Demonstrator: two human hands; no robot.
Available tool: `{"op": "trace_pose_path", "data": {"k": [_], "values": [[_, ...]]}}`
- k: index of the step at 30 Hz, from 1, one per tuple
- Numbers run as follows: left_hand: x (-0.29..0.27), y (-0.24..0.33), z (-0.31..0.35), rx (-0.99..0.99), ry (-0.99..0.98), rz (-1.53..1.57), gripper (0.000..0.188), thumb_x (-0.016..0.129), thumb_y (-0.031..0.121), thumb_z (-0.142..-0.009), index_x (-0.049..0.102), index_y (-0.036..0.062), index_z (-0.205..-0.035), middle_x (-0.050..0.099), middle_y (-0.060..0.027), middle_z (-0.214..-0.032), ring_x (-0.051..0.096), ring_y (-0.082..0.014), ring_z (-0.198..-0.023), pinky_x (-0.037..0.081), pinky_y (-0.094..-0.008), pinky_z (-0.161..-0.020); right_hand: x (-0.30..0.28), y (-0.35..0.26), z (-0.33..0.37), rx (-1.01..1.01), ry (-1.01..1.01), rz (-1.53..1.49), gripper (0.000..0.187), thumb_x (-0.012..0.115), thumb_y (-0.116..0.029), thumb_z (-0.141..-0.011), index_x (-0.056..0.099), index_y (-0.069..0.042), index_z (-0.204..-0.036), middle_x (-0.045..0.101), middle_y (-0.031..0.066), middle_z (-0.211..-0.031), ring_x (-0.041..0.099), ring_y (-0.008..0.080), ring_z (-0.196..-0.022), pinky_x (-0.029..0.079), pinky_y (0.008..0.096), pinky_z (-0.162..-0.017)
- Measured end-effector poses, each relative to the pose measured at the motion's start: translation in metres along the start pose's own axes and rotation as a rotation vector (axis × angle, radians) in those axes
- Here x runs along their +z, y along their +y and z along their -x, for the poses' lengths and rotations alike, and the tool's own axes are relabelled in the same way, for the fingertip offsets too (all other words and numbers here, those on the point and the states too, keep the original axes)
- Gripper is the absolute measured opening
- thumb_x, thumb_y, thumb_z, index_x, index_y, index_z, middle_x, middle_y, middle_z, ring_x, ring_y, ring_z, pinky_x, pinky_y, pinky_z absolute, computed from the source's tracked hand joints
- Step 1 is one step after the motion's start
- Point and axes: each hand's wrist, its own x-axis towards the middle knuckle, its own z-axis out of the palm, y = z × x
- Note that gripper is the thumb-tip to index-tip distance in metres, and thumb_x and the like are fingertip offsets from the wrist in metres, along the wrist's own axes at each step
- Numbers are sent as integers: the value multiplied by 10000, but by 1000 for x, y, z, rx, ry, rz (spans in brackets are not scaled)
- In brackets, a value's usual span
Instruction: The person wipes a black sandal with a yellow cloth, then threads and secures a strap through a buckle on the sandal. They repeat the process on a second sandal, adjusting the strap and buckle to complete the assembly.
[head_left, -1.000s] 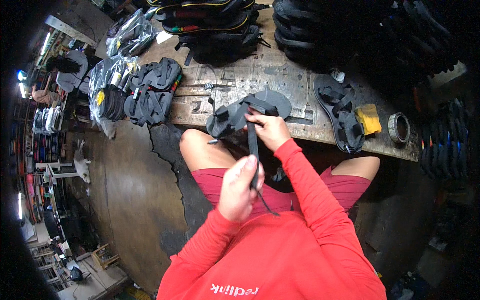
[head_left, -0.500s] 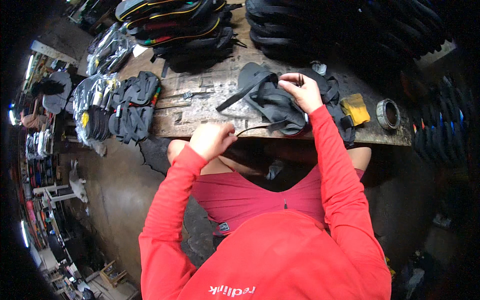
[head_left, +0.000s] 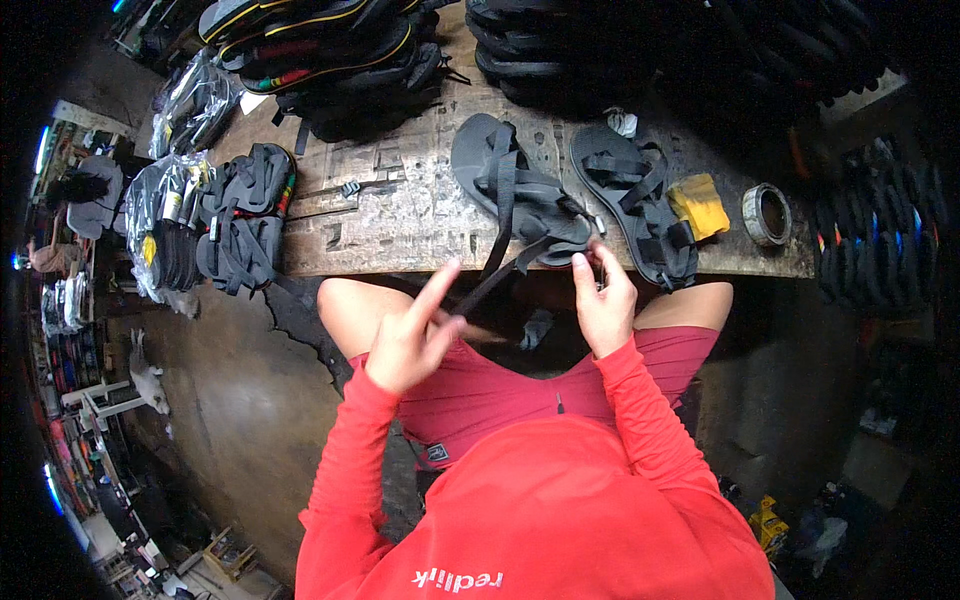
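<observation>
On the desk [head_left: 400,235], 1 dark sandal [head_left: 535,198] lies at the front edge. The left hand [head_left: 405,345] has fingers spread by its loose strap [head_left: 520,262], the right hand [head_left: 607,305] bent fingers at its near end; pinching, I cannot tell. Tugging could drag it off.

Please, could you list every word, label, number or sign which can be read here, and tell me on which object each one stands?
White lettering on the red shirt: legible, but I do not copy wording.
Small label on the dark red shorts: too small to read.
Plastic-wrapped packages at left: any print is too small to read.
</observation>
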Motion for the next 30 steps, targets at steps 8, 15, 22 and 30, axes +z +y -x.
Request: {"op": "trace_pose_path", "data": {"k": [8, 15, 22, 30], "values": [[55, 25, -6, -265, 151, 1980, 453, 443, 367, -1053, 576, 0, -1284, 651, -160, -1198, 644, -228, -1003, 515, -324, -792, -29, -61, -7, 76, -94, -298, 168, 639, -62, -948, 708, 30, -1071, 724, 71, -883, 650, 120, -798, 515, 259, -724], [60, 41, -22, -108, 53, 2114, 692, 319, 489, -1043, 314, -25, -1506, 352, -206, -1556, 278, -365, -1471, 259, -537, -1195, -29, -106, 14, -622, -555, -3, 385, 768, -97, -798, 680, -80, -1173, 632, 70, -884, 672, 223, -647, 552, 337, -544], [9, 31, 1, -344, 423, 1025, 356, 554, 42, -986, 548, -48, -1330, 631, -167, -1249, 625, -219, -1078, 493, -299, -923, -34, -88, 9, 103, -475, -450, 161, 677, -94, -927, 710, -13, -1063, 720, 78, -807, 566, 94, -540, 461, 252, -487], [-9, 41, 16, -216, 198, 768, 158, 634, -30, -893, 703, -69, -1030, 673, -107, -975, 614, -104, -665, 475, -219, -627, -24, -81, -8, 545, -552, -818, 123, 662, -37, -931, 671, 27, -1035, 698, 78, -836, 441, 35, -467, 367, 208, -415]]}}
